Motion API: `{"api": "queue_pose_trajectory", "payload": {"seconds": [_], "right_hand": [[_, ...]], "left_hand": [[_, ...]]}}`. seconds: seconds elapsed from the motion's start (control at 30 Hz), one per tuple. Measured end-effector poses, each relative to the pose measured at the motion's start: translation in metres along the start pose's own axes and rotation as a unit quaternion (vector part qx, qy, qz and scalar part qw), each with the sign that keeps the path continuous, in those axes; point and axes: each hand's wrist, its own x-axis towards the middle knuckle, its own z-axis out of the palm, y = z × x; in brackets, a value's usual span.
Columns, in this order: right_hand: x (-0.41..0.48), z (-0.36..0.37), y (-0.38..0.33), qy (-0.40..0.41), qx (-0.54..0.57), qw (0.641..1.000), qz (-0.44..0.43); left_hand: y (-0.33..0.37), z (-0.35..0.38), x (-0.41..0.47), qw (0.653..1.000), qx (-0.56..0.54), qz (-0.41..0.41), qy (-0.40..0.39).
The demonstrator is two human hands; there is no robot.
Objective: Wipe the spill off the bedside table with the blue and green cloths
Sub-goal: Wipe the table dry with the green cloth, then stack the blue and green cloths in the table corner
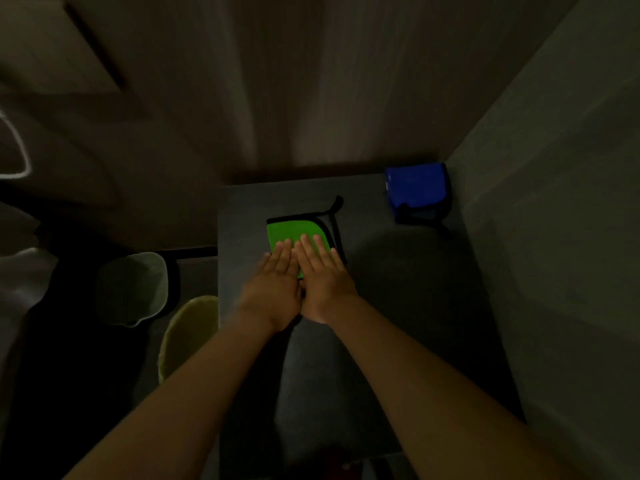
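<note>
Lying flat, side by side, fingers outstretched: left hand and right hand, palms pressing down on the folded green cloth, gripping nothing. Resting mid-top on the dark bedside table, that cloth. Sitting farther back, in the right rear corner: the blue cloth, untouched.

Left hand and right hand press flat, side by side, on the green cloth — blue cloth well apart.
</note>
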Motion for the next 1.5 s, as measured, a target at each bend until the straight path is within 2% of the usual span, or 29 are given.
{"api": "queue_pose_trajectory", "payload": {"seconds": [0.17, 0.4, 0.5, 0.57, 0.6, 0.67, 0.7, 0.77, 0.87, 0.93, 1.03, 1.2, 1.33, 1.5], "right_hand": [[0.007, -0.017, 0.027, 0.005, 0.009, 1.000, 0.004], [-0.029, -0.013, 0.051, -0.001, 0.024, 0.999, 0.027], [-0.046, -0.019, 0.056, 0.007, 0.108, 0.994, 0.023], [-0.053, -0.028, 0.058, 0.044, 0.179, 0.982, 0.036], [-0.056, -0.032, 0.061, 0.087, 0.196, 0.975, 0.057], [-0.056, -0.038, 0.067, 0.176, 0.184, 0.959, 0.124], [-0.053, -0.041, 0.070, 0.193, 0.171, 0.952, 0.166], [-0.045, -0.044, 0.077, 0.156, 0.155, 0.947, 0.236], [-0.029, -0.048, 0.082, 0.088, 0.171, 0.943, 0.272], [-0.023, -0.046, 0.084, 0.058, 0.154, 0.945, 0.282], [-0.020, -0.041, 0.082, 0.055, 0.124, 0.949, 0.286], [-0.019, -0.040, 0.087, 0.073, 0.121, 0.959, 0.247], [-0.020, -0.061, 0.102, 0.111, 0.174, 0.947, 0.248], [-0.021, -0.096, 0.131, 0.194, 0.235, 0.921, 0.244]], "left_hand": [[0.018, -0.009, 0.027, 1.000, -0.012, 0.000, -0.006], [0.057, 0.006, 0.017, 0.999, -0.032, 0.025, 0.003], [0.066, 0.005, 0.009, 0.988, -0.140, 0.038, 0.054], [0.065, -0.004, 0.007, 0.962, -0.252, -0.005, 0.103], [0.063, -0.010, 0.009, 0.949, -0.281, -0.038, 0.135], [0.057, -0.021, 0.016, 0.929, -0.306, -0.109, 0.177], [0.056, -0.025, 0.022, 0.927, -0.302, -0.138, 0.175], [0.058, -0.030, 0.034, 0.925, -0.303, -0.193, 0.122], [0.066, -0.034, 0.048, 0.912, -0.310, -0.257, 0.074], [0.071, -0.034, 0.053, 0.908, -0.298, -0.285, 0.069], [0.075, -0.031, 0.058, 0.905, -0.284, -0.311, 0.069], [0.078, -0.033, 0.064, 0.907, -0.287, -0.297, 0.079], [0.086, -0.044, 0.071, 0.885, -0.352, -0.273, 0.138], [0.102, -0.065, 0.097, 0.858, -0.407, -0.264, 0.171]]}}
